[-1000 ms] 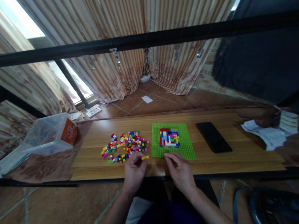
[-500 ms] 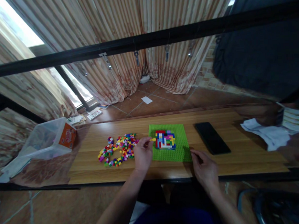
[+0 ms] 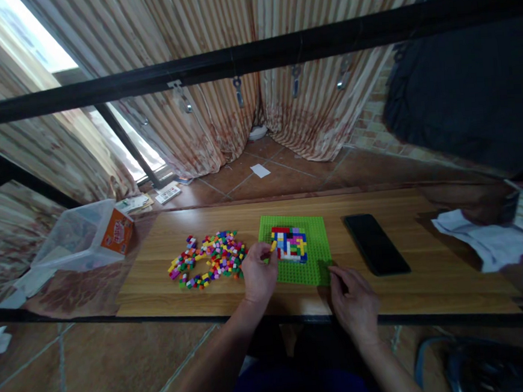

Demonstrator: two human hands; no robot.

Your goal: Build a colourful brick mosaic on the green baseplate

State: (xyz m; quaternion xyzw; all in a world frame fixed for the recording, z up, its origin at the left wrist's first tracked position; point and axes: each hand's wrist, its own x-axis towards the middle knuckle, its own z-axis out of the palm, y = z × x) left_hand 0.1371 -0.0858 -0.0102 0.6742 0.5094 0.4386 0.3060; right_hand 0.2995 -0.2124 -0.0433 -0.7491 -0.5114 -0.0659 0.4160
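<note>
- and here comes the left hand (image 3: 261, 271), thumb and fingertips pinched together on a small yellow brick (image 3: 273, 245), a firm little hold at the left side of the pattern
- that yellow brick is right by the patch of bricks (image 3: 290, 245), and whether it touches them, you can't tell from up here
- the patch itself, a roughly square block of red, blue, white, yellow and more, sits on the green baseplate (image 3: 316, 267), bare studs all around
- over to the right hand (image 3: 355, 300): fingers curled, fingertips at the baseplate's near right corner, and no telling whether they grip that edge or just rest there
- left of the plate, a colourful spread of loose bricks (image 3: 224, 253) on the wooden worktop (image 3: 412, 220), some curling round a bare patch
- to the right, a black flat device (image 3: 376, 244) lies aslant
- and off the left end, a clear plastic box (image 3: 81, 237) with an orange label (image 3: 118, 231)
</note>
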